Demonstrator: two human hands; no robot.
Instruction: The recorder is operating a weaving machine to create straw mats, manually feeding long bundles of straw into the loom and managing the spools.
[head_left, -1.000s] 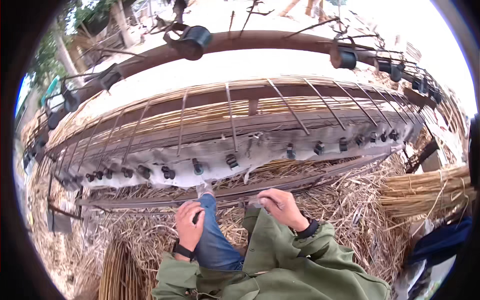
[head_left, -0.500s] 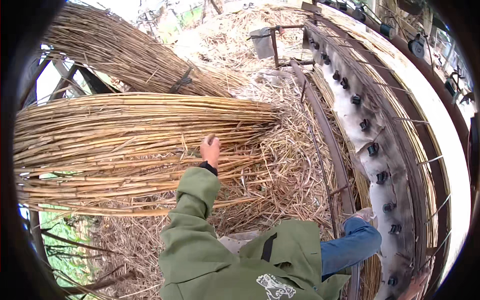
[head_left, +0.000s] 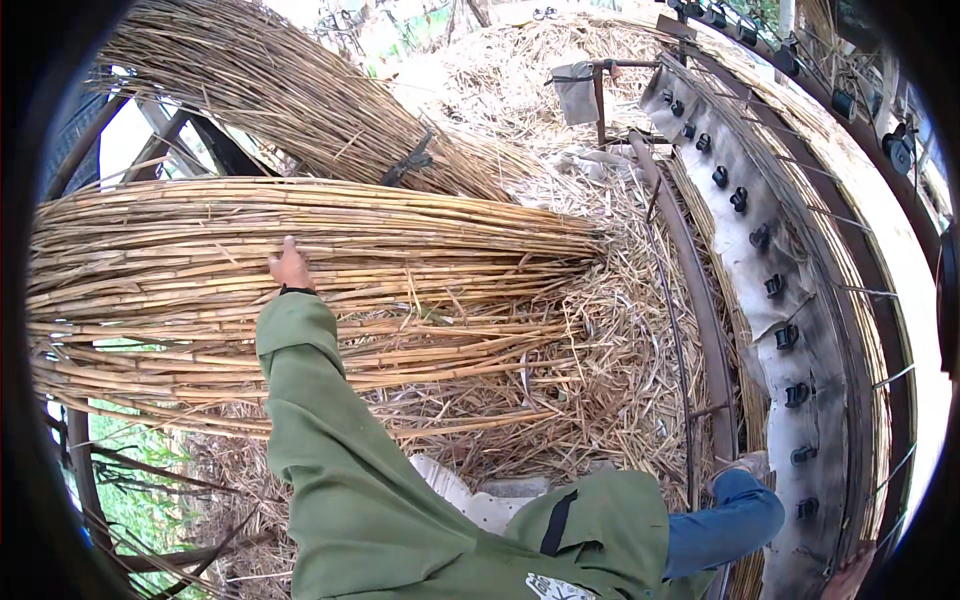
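My left hand [head_left: 289, 265] reaches onto a long bundle of yellow reed canes [head_left: 430, 225], fingers partly apart among the stalks, their tips partly hidden. My right hand [head_left: 848, 568] is low at the far right, beside the frame's pale strip [head_left: 790, 370] fitted with a row of black fittings [head_left: 785, 335]; its fingers are unclear at the rim. My green sleeve [head_left: 340, 400] stretches across the lower middle, and my blue-jeaned leg [head_left: 725, 525] is bent toward a metal rail [head_left: 700, 310].
A second, darker bundle [head_left: 280, 90] tied with a dark band lies behind. Loose straw [head_left: 620, 400] covers the ground. Dark poles [head_left: 80, 470] stand at the left. A curved beam with hanging cylinders [head_left: 840, 100] runs along the upper right, near a post bearing a grey pouch [head_left: 575, 95].
My view has swung leftward from the long frame to the reed bundles. My left hand has left my knee and now reaches farther left onto the canes.
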